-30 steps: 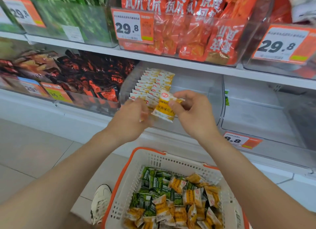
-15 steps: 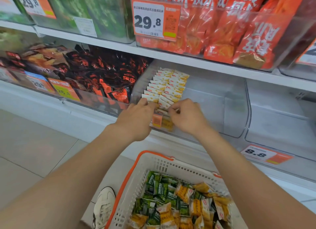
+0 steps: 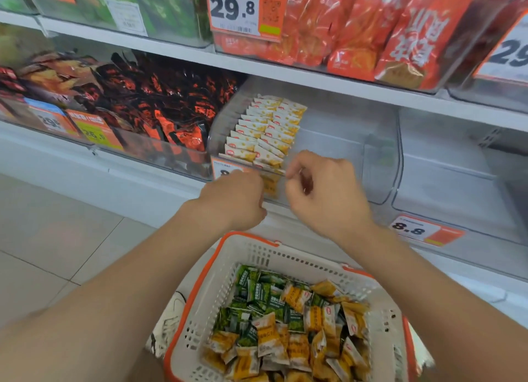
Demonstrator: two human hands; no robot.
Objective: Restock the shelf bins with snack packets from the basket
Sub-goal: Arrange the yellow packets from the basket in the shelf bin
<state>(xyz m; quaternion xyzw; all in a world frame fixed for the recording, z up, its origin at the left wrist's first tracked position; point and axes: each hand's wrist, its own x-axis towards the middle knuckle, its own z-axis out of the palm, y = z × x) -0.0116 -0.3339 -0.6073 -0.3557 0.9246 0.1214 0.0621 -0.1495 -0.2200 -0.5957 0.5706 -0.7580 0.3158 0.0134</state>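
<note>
Stock position, snack aisle. White shelf (image 3: 314, 81), running across the upper half of the frame, carrying clear bins side by side. Clear shelf bin (image 3: 343, 153), centre of frame: the one being filled, with its stock confined to its left side. White basket with orange rim (image 3: 211, 301), lower centre, directly below the bin; holds a loose heap of yellow and green snack packets (image 3: 291, 324). Left hand (image 3: 234, 201), centre, at the bin's front wall, back towards the camera, fingers curled under and hidden; whether it holds anything cannot be told. Right hand (image 3: 325, 190), just right of it and apart from it, fingers curled, fingertips at the top edge of the front packet; pinching or only touching cannot be told. Yellow-and-white packets (image 3: 265, 130), two neat rows standing on edge and overlapping from back to front, upper centre. Front packet (image 3: 270, 181), seen through the bin wall between the two hands, appears to be the one being seated. Price tag (image 3: 225, 167), on the bin front, partly covered by the left hand. Handling note, as judgement: press the front packet upright against its row, logo facing forward, and square both rows before reaching down; take only yellow packets for this bin and start further rows to the right of these.
</note>
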